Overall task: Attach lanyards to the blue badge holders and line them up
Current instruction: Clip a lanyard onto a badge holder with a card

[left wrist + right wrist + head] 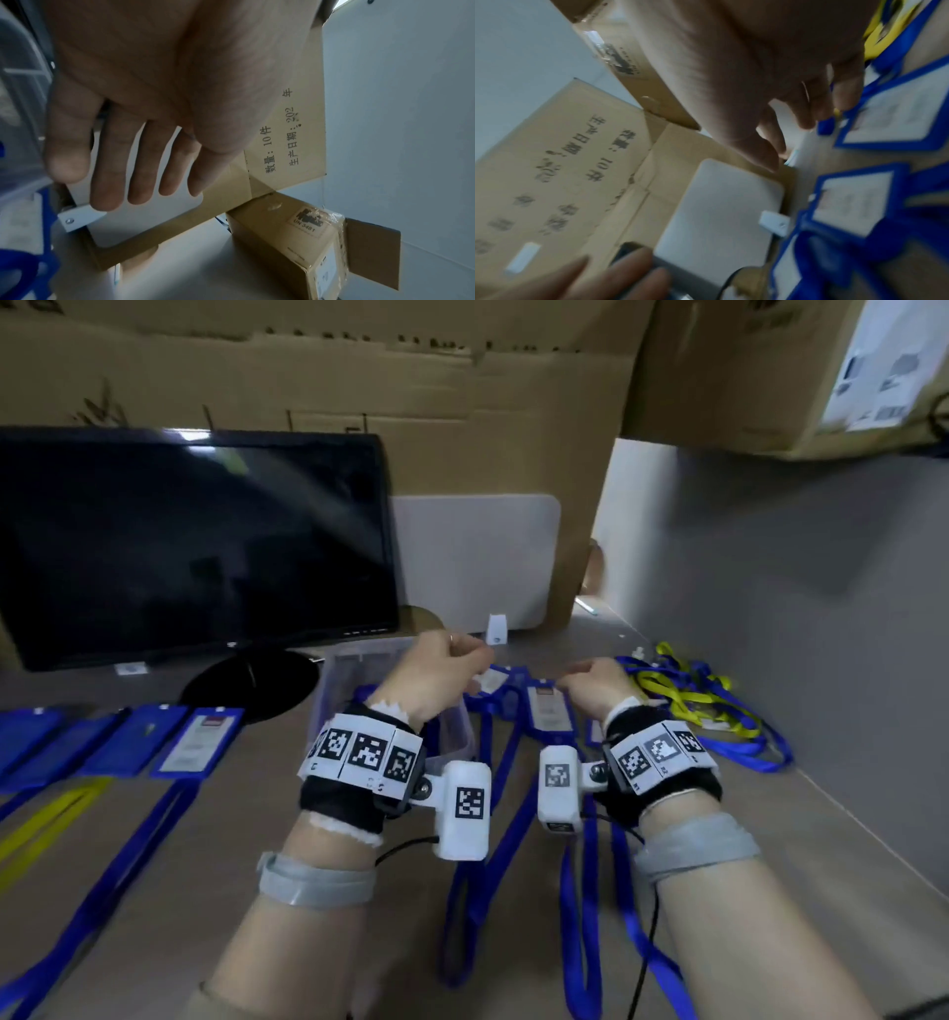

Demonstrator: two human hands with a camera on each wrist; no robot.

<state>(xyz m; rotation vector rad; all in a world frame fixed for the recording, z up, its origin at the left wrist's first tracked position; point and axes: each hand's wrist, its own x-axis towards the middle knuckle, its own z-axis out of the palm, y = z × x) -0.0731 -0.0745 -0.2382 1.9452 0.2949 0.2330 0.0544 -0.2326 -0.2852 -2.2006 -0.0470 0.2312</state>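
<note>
While both hands hover with loose, relaxed fingers, left hand [436,675] and right hand [598,685] grip nothing; flat blue plastic badge holders [552,716] with ribbon lanyards [575,906] lie beneath them.

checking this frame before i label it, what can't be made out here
- Head view: whether the left hand pinches anything; its curled fingers face away.
- Left wrist view: the left hand's fingers look straight and bare, so the two views disagree.
- Right wrist view: print on the badge holders, lost to motion blur.
- Head view: the row of badge holders at left, cut off by the frame edge.
- Head view: clips in the lanyard pile, too small.
</note>
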